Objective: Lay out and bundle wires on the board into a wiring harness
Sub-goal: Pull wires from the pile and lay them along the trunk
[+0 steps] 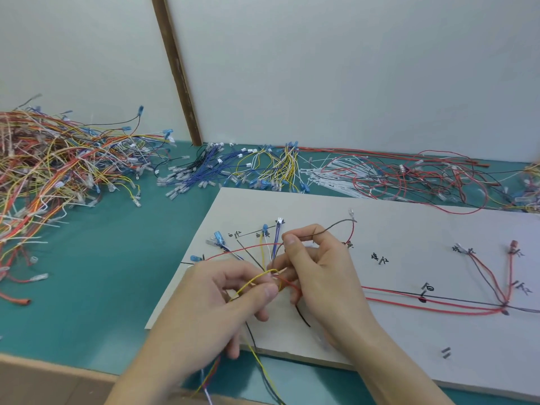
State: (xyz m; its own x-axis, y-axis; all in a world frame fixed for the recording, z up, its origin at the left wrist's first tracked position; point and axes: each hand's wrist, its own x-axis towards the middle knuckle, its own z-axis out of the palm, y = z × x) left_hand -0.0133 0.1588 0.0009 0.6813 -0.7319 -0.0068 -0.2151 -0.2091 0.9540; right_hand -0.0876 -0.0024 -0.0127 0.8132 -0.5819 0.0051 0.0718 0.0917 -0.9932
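Over the pale flat board point(409, 229), the left hand point(210, 302) fingers pinch a thin yellow wire loop point(257, 277), and the right hand point(318, 273) fingers pinch a thin dark wire point(324, 229) just above.

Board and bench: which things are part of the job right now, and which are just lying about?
In use: board, yellow wire gripped by left hand, dark wire pinched by right hand.

Lying about: tangled wire heap, blue wires, white ties.
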